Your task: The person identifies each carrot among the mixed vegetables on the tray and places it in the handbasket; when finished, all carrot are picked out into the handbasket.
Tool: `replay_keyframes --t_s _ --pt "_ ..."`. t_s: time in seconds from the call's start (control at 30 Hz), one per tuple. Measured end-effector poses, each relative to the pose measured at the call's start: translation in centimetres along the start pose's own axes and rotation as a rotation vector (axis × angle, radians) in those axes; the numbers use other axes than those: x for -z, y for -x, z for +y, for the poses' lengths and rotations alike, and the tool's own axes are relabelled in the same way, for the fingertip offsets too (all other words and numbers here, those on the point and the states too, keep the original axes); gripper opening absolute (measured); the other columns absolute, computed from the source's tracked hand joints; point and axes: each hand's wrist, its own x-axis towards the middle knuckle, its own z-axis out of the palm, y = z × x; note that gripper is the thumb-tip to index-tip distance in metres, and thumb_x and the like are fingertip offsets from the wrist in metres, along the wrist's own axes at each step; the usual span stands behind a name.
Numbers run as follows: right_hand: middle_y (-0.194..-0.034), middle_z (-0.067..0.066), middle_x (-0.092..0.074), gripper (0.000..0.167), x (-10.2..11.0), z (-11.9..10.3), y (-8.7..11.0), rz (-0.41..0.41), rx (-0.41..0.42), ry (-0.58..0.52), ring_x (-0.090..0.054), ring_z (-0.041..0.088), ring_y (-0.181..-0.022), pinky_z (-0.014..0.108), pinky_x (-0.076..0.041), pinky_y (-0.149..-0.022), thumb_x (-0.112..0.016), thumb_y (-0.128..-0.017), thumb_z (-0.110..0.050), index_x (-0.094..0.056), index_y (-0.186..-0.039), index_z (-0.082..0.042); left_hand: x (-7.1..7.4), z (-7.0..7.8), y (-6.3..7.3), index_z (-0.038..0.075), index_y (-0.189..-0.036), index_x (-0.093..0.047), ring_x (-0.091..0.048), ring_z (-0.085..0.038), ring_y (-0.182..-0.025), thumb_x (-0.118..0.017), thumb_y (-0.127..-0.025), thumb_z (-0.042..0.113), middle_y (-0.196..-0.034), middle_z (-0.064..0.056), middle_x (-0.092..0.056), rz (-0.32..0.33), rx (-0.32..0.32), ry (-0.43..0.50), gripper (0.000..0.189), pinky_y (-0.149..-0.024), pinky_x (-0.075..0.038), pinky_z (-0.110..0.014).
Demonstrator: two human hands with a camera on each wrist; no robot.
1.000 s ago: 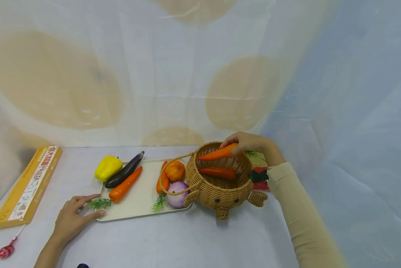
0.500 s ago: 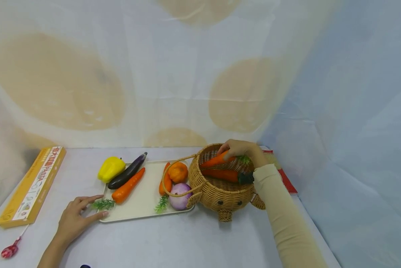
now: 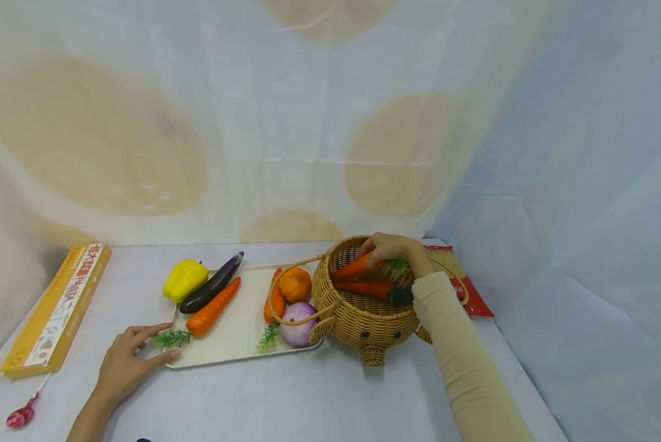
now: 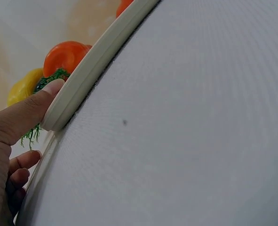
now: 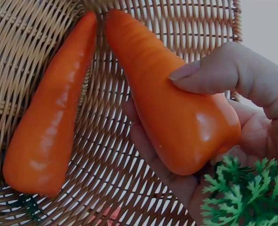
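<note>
My right hand [image 3: 388, 245] is inside the wicker basket [image 3: 358, 322], which has an animal face. It grips an orange carrot [image 5: 171, 103] by its thick end, thumb on top and fingers beneath. The carrot's green leaves [image 5: 244, 193] hang by the palm. Beside it in the basket lies another carrot [image 5: 44, 127] with a dark green top. My left hand [image 3: 124, 362] rests at the left end of the cream tray [image 3: 242, 319], thumb [image 4: 33, 106] on the rim and index finger stretched along the edge. Near those fingers lies a carrot [image 3: 214, 310] with feathery leaves [image 3: 172, 337].
A yellow pepper [image 3: 185, 280] and an eggplant [image 3: 213, 283] sit at the tray's left. An orange pumpkin-like vegetable [image 3: 295, 284], a small carrot [image 3: 275, 304] and a purple onion [image 3: 298, 325] lie by the basket. Around stand a pasta box [image 3: 56, 310], lollipop [image 3: 21, 417] and red bag [image 3: 474, 298].
My right hand has lowered the carrot from above the rim into the basket, moving slightly left and down. More of the red bag shows behind my sleeve. The left hand stays at the tray.
</note>
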Motion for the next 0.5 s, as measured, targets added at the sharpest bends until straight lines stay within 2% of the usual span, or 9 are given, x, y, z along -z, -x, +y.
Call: replay_keyframes --t_s 0.17,0.4,0.5 --pt "-0.131 0.024 -0.058 0.045 -0.28 0.72 -0.11 0.004 -0.010 0.039 -0.055 0.028 -0.105 0.038 -0.049 -0.088 -0.066 -0.082 -0.004 -0.062 -0.125 0.007 0.01 0.14 0.03 0.021 -0.134 -0.062 -0.042 -0.023 -0.098 -0.079 -0.078 0.054 -0.121 -0.015 -0.054 0.007 -0.002 -0.006 0.067 -0.073 -0.034 -0.041" --pt "-0.124 0.023 -0.060 0.043 -0.55 0.91 -0.20 0.010 -0.002 0.074 -0.047 0.019 -0.085 0.031 -0.044 -0.074 -0.067 -0.080 -0.002 -0.063 -0.121 0.010 0.03 0.14 -0.30 0.020 -0.134 -0.062 -0.043 -0.026 -0.099 -0.078 -0.078 0.055 -0.122 -0.017 -0.054 -0.001 -0.007 -0.019 0.068 -0.073 -0.035 -0.042" --pt "-0.126 0.022 -0.059 0.044 -0.71 0.82 -0.28 0.017 -0.032 0.111 -0.049 0.020 -0.091 0.032 -0.046 -0.080 -0.069 -0.078 -0.003 -0.063 -0.121 0.009 -0.02 0.20 -0.31 0.020 -0.134 -0.062 -0.044 -0.026 -0.099 -0.078 -0.078 0.056 -0.122 -0.017 -0.054 -0.004 -0.003 -0.023 0.069 -0.073 -0.035 -0.042"
